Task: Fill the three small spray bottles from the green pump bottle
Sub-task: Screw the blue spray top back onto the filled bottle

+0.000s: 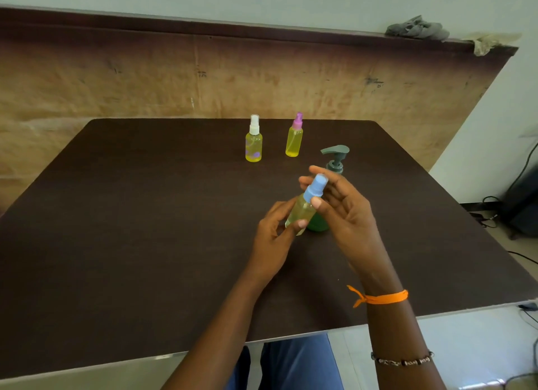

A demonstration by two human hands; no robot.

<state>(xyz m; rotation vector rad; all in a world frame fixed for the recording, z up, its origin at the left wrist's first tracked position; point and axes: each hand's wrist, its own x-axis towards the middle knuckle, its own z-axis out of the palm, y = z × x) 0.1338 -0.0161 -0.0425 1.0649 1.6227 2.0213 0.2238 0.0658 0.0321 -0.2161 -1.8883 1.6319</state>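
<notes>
Blue bottle (302, 209): tilted, left hand (273, 238) gripped body, right hand (343, 206) pinched cap (316, 187); loose cap risked spill.

Your table (145, 229) at centre frame has a dark, matt wood-grain top. The three small spray bottles (253, 146) (294, 142) (302, 210) look like clear, glossy plastic. The pump head (335, 154) is smooth grey plastic. At upper right lies crumpled grey cloth (416, 30).

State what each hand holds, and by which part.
Left hand grips the blue-capped bottle by its body; right hand pinches its cap.
</notes>
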